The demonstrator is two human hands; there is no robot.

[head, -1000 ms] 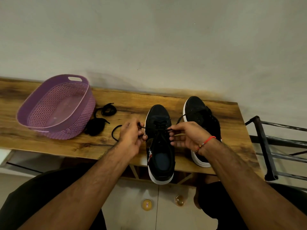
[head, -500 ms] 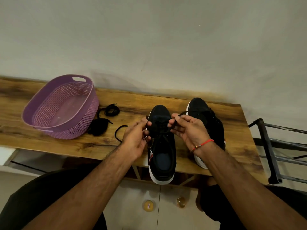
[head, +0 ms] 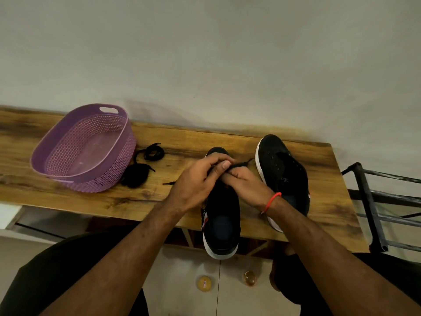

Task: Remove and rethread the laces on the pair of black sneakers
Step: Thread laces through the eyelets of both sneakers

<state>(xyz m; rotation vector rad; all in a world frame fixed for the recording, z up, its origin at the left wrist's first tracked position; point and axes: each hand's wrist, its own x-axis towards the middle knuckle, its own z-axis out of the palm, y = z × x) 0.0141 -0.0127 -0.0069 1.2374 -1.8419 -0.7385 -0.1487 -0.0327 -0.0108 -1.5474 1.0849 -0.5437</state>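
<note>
Head view. Your left hand [head: 196,181] and right hand [head: 245,185] meet over the tongue of the nearer black sneaker [head: 221,222], fingers curled and pinching a black lace [head: 242,164] that runs from between them toward the second sneaker [head: 282,172]. The nearer sneaker lies lengthwise on the wooden table [head: 227,140], toe toward the wall, its white-soled heel overhanging the near edge; its upper is black with a dark insole showing. The second sneaker lies just to its right, also black with a white sole rim, its eyelets showing bare. A loose lace end [head: 168,183] lies on the table beside your left hand. Two bundles of black lace [head: 145,165] lie between the sneakers and a purple perforated basket [head: 84,149]. A red thread bracelet [head: 271,201] circles your right wrist.
</note>
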